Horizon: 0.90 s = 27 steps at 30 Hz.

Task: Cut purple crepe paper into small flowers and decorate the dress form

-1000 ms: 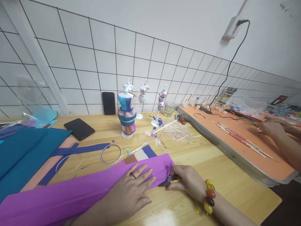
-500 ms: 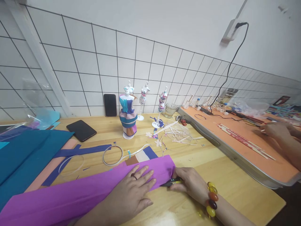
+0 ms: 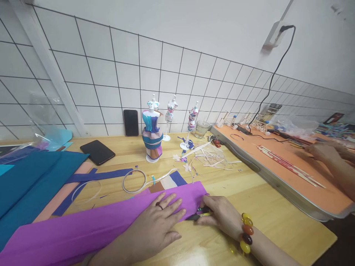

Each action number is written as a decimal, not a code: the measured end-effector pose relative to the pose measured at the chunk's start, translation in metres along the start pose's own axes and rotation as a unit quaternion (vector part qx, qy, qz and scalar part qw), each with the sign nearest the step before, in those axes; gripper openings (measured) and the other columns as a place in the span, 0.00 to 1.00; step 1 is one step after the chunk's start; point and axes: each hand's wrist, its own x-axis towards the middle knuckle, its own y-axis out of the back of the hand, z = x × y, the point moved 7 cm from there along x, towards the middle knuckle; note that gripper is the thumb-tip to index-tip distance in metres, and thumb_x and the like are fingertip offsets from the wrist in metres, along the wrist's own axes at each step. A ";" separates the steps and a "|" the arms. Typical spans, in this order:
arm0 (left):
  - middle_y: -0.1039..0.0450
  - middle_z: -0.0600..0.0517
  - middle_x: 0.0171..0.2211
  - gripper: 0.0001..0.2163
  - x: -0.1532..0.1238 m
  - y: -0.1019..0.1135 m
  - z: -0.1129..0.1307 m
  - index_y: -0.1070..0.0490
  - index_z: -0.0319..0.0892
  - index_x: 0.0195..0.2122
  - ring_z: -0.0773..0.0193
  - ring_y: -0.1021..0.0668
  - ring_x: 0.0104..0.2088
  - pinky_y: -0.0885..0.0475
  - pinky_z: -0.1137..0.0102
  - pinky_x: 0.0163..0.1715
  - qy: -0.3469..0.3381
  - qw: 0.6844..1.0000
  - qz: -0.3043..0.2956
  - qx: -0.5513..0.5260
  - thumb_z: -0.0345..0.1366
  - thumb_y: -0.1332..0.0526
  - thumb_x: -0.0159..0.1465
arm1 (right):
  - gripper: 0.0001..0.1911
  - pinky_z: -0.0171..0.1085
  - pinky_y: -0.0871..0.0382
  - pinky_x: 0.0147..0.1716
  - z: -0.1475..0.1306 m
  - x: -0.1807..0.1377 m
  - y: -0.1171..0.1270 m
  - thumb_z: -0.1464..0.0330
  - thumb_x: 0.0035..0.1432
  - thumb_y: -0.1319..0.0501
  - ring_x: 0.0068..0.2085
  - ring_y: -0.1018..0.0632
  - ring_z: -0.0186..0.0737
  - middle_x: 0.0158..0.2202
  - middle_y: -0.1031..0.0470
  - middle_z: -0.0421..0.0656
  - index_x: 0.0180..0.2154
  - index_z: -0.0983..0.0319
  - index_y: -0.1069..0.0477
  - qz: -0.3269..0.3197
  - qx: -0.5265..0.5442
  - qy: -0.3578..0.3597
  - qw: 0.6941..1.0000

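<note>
1. Since half a second ago, the right hand and its dark tool have slid slightly left, toward the left hand.
2. The right hand grasps the tool between thumb and fingers, right at the end of the purple sheet.
3. The left hand grips nothing, lying flat with fingers spread on the sheet.
4. The sheet runs long across the table's near side: vivid, matte, faintly creased, its far edge beside a brown, white and blue piece.
</note>
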 end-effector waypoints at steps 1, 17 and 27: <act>0.51 0.54 0.66 0.24 0.000 0.000 0.000 0.53 0.53 0.65 0.55 0.50 0.66 0.57 0.53 0.64 0.000 1.000 0.001 0.002 0.49 0.55 0.68 | 0.25 0.36 0.35 0.27 0.000 0.000 0.000 0.44 0.54 0.45 0.28 0.23 0.43 0.28 0.23 0.43 0.31 0.60 0.32 0.001 -0.002 0.001 1.000; 0.50 0.55 0.65 0.24 -0.002 -0.001 0.000 0.51 0.53 0.64 0.58 0.50 0.66 0.56 0.58 0.64 -0.011 0.999 0.031 0.003 0.49 0.54 0.68 | 0.24 0.35 0.35 0.26 -0.003 -0.004 0.003 0.45 0.55 0.45 0.27 0.23 0.42 0.27 0.23 0.42 0.31 0.60 0.32 0.004 -0.005 0.003 1.000; 0.53 0.50 0.66 0.36 -0.002 0.003 0.000 0.55 0.48 0.65 0.52 0.52 0.66 0.58 0.53 0.64 -0.005 0.999 -0.003 -0.034 0.61 0.53 0.61 | 0.26 0.37 0.36 0.27 -0.007 0.001 -0.004 0.43 0.54 0.46 0.28 0.23 0.45 0.28 0.24 0.43 0.31 0.60 0.32 -0.009 -0.026 0.005 1.000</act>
